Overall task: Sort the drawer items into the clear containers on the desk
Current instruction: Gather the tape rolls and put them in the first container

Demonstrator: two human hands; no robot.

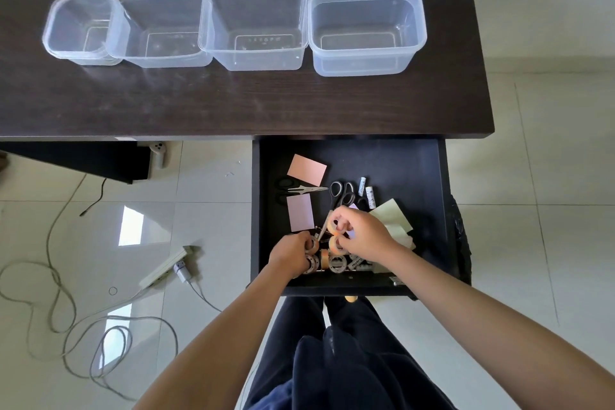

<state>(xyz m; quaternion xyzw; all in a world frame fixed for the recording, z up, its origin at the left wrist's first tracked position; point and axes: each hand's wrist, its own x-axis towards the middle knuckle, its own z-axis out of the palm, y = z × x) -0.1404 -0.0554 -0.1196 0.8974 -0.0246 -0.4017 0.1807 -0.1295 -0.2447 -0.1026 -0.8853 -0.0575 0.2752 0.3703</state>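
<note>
An open black drawer (399, 160) holds sticky-note pads in orange (307, 169), pink (300, 212) and pale yellow (392, 216), two pairs of scissors (301, 190) (341, 191), small white tubes (366, 191) and several tape rolls (336, 262) at its front. My right hand (362, 231) is shut on two tape rolls (333, 226), stacked in its fingers. My left hand (291, 253) grips another tape roll (312, 243) beside them. Several empty clear containers stand in a row on the dark desk: far left (80, 28), second (159, 33), third (254, 27) and right (366, 32).
The dark desk (233, 103) runs above the drawer, its right edge near the tiled floor (549, 176). A power strip (164, 266) and loose cables (66, 309) lie on the floor at the left. My legs in dark trousers (349, 359) are below the drawer.
</note>
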